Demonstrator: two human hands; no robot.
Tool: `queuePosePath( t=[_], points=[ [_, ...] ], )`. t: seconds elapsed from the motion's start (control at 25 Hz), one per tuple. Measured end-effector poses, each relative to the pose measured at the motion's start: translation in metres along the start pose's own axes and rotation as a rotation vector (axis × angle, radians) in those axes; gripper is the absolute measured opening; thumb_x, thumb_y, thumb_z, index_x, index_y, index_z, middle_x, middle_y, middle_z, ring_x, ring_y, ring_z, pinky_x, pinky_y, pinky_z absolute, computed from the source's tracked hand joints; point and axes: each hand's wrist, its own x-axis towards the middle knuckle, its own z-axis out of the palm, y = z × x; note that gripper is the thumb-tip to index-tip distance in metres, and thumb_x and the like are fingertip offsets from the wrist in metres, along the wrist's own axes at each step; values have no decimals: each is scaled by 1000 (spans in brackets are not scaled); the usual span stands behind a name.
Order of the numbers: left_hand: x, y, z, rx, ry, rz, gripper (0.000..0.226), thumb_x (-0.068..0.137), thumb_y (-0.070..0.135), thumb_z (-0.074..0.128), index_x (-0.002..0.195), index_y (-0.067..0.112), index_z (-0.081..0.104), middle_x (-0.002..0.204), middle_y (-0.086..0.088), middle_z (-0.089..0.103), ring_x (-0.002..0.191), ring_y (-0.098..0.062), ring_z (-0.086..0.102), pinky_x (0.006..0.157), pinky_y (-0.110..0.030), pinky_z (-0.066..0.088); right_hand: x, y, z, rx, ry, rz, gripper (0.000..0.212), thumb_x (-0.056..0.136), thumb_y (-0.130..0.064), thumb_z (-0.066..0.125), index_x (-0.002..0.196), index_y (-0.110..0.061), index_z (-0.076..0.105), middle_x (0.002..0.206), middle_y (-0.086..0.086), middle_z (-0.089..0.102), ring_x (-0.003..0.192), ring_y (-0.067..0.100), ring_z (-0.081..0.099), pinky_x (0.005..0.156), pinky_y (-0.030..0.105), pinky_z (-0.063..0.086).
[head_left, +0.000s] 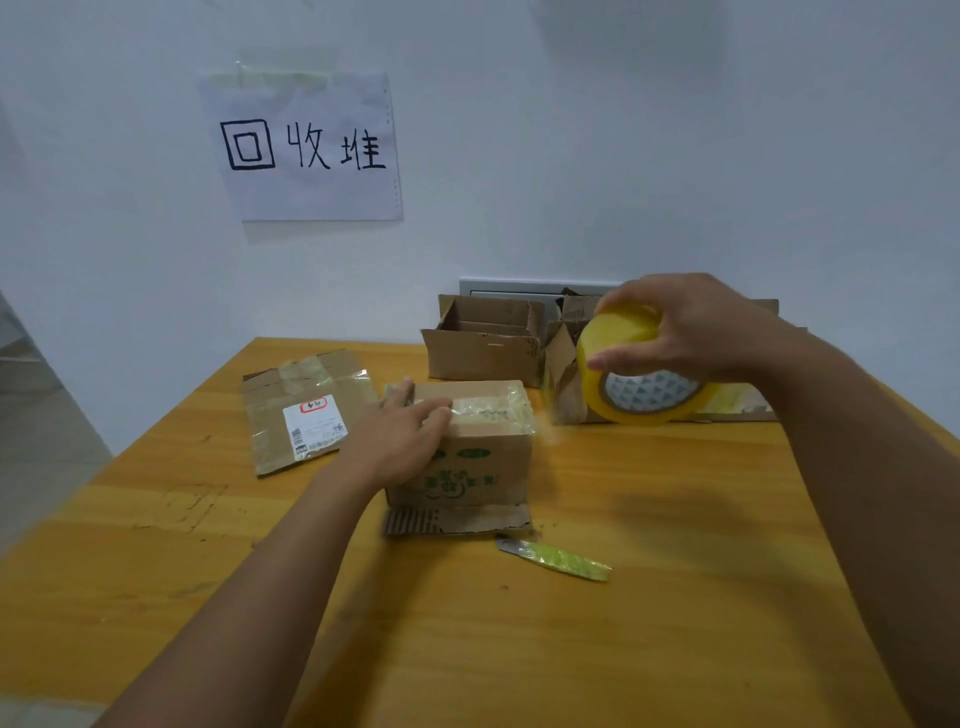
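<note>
A small cardboard box (483, 452) with green print stands closed in the middle of the yellow wooden table (649, 597), clear tape across its top. My left hand (402, 428) lies flat on the box's top left edge, fingers straight, pressing the tape down. My right hand (691, 327) grips a big roll of yellow packing tape (623, 374) from above, held in the air to the right of the box. A blurred stretch of tape seems to run from the roll toward the box.
A flattened taped carton with a shipping label (306, 410) lies left of the box. An open empty carton (485, 343) and more cardboard (571, 374) stand at the back by the wall. A cutter wrapped in yellow tape (556, 558) lies in front of the box. A paper sign (306, 148) hangs on the wall.
</note>
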Motion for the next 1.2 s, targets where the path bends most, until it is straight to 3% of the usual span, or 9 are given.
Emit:
queuePosePath(
  t=[0.12, 0.2, 0.32, 0.44, 0.56, 0.72, 0.88, 1.04, 1.2],
  points=[
    [-1, 26, -4, -280, -70, 7, 40, 105, 41, 27, 141, 34, 44, 161, -6, 20, 140, -31, 31, 111, -47, 32, 5, -9, -8, 59, 54, -34, 82, 59, -70, 60, 129, -28, 54, 113, -7, 51, 100, 16, 49, 70, 25, 45],
    [-2, 40, -8, -565, -137, -67, 48, 104, 51, 20, 129, 26, 53, 148, -6, 38, 126, -24, 42, 100, -40, 35, 14, -16, -6, 104, 84, -61, 79, 59, -71, 59, 126, -30, 54, 113, -6, 52, 99, 17, 51, 68, 21, 44],
    [-4, 48, -13, -755, -152, -177, 87, 91, 74, 3, 112, 20, 68, 147, -4, 40, 135, -25, 35, 108, -45, 25, 29, -24, 2, 154, 90, -92, 77, 60, -72, 58, 125, -31, 54, 114, -6, 52, 99, 17, 51, 68, 22, 44],
    [-5, 44, -12, -869, -159, -141, 100, 87, 77, -1, 102, 14, 75, 156, -1, 35, 148, -21, 20, 118, -46, 9, 41, -32, 10, 171, 101, -124, 77, 63, -70, 58, 128, -29, 54, 115, -7, 52, 101, 16, 51, 69, 19, 42],
    [-5, 38, -8, -980, -142, -126, 84, 91, 77, 19, 93, 17, 78, 142, -1, 50, 137, -20, 34, 119, -46, 17, 49, -37, 16, 203, 130, -132, 75, 65, -68, 59, 129, -28, 54, 114, -10, 50, 100, 13, 49, 68, 16, 40],
    [4, 28, 0, -1121, -46, -152, 28, 89, 44, 62, 73, 23, 70, 128, -9, 62, 119, -29, 52, 99, -42, 39, 51, -24, 27, 231, 121, -87, 73, 66, -67, 58, 128, -30, 53, 114, -9, 49, 99, 14, 48, 67, 18, 39],
    [4, 27, -1, -1243, 61, -150, 24, 97, 25, 56, 76, 17, 62, 96, -7, 70, 90, -24, 62, 77, -32, 45, 50, 4, 48, 242, 68, -21, 74, 66, -66, 58, 131, -32, 51, 128, -2, 50, 108, 16, 45, 75, 27, 41],
    [7, 33, -2, -1137, 107, -177, 27, 97, 28, 56, 72, 17, 62, 93, -5, 68, 90, -23, 60, 72, -32, 44, 51, 23, 69, 276, -3, 42, 75, 69, -63, 57, 138, -35, 47, 143, 0, 43, 117, 18, 42, 86, 33, 40],
    [11, 38, 0, -1003, 132, -166, 31, 98, 36, 55, 92, 8, 66, 95, -1, 66, 94, -17, 59, 69, -30, 42, 52, 30, 69, 368, -1, 30, 81, 72, -57, 64, 145, -35, 37, 142, -3, 40, 123, 17, 40, 94, 34, 42]
  ],
)
